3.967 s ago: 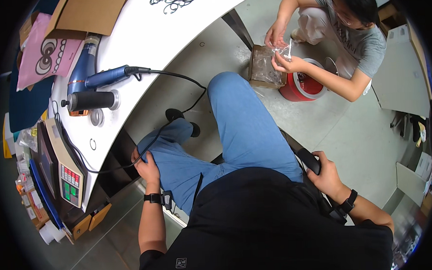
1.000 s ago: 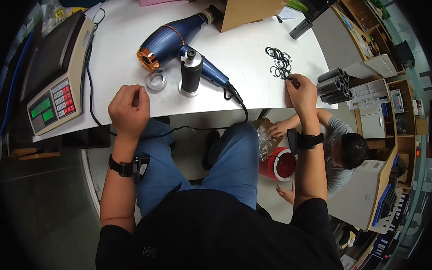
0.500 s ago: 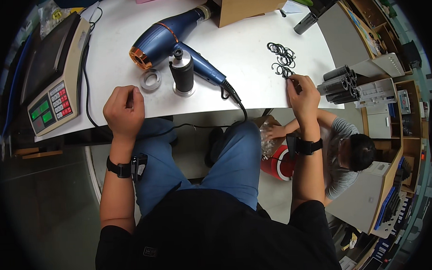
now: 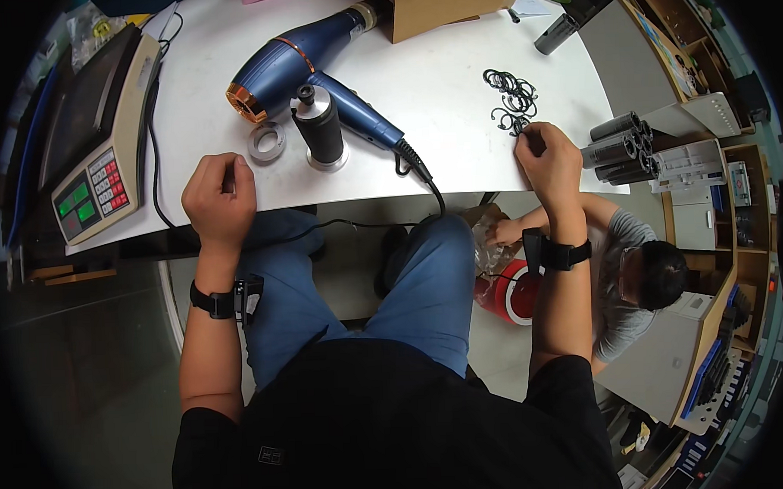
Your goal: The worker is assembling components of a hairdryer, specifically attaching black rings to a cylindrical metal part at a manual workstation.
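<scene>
My right hand (image 4: 551, 163) is in a pinch at the near end of a loose cluster of black retaining rings (image 4: 519, 93), its fingertips on the closest ring. The rings are thin, open C-shapes, several overlapping. My left hand (image 4: 220, 199) is curled in a loose fist at the table's front edge, with nothing showing in it. Beside it lie a flat silver metal ring (image 4: 267, 143) and an upright black-sleeved cylinder (image 4: 320, 131) with a silver base and a black knob on top. Behind them rests a blue hair dryer (image 4: 295, 62) with copper trim.
A digital scale (image 4: 99, 143) stands at the left. At the back is a cardboard box (image 4: 448, 5); a dark tube (image 4: 557, 33) stands near the right edge. Several black tubes (image 4: 617, 146) are stacked at right. Below, a co-worker (image 4: 625, 271) reaches into clear plastic beside a red stool (image 4: 510, 296).
The view has shifted slightly. My right hand stays at the near end of the rings, and my left fist stays in place. The co-worker's hand has moved a little over the plastic.
</scene>
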